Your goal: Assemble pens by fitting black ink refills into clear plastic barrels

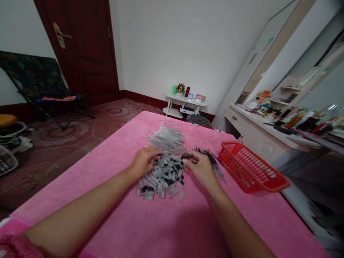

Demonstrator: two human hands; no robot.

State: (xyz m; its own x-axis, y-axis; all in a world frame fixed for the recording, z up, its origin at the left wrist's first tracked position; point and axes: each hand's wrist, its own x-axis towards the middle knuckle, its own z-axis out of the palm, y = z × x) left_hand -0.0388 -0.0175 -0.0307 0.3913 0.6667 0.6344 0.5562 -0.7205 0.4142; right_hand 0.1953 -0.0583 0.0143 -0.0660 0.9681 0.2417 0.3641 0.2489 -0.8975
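Note:
On a pink cloth-covered table (150,222) lies a heap of small clear and black caps (161,177). Behind it sits a pile of clear tubes (168,139), and to the right a bundle of thin black refills (212,161). My left hand (143,162) rests curled at the heap's left edge, its fingers closed on something I cannot make out. At the heap's right edge my right hand (197,165) has its fingers pinched together, and what they hold is too small to name.
A red plastic basket (251,168) stands at the table's right. Beyond the table are a white dresser with bottles (268,118), a small white shelf (185,102), a dark red door (83,50) and a folding chair (40,82) on the tiled floor.

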